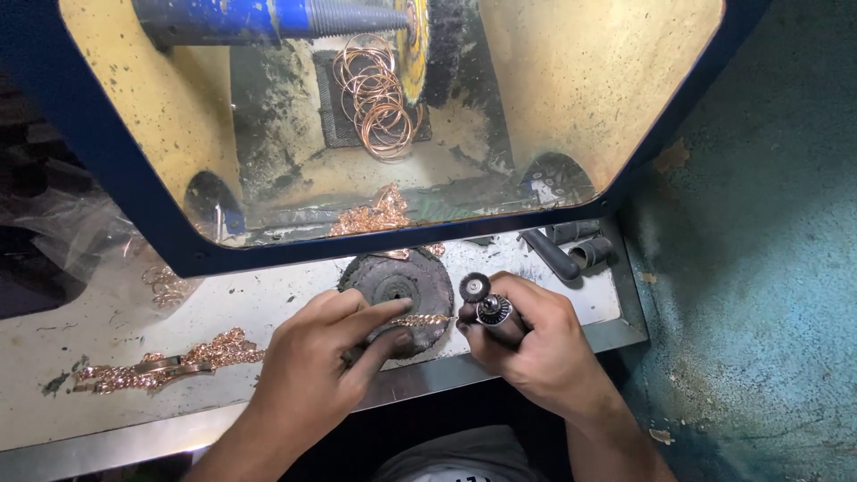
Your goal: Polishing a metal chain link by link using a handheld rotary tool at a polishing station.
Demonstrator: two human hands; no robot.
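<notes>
Right-hand grip: rotary tool pointing up-left

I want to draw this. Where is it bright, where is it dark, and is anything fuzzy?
Head view: brightest inside the yellow hood and on the copper rings; darkest at the left edge and below the bench; left hand and right hand are sharp and evenly lit; the plastic bag at left looks hazy.

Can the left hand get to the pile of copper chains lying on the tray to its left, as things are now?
Probably yes, but not at once. The chains lie in the open on the tray, with nothing between them and the left hand. However, that hand is pinching a short chain piece against the dark disc.
</notes>
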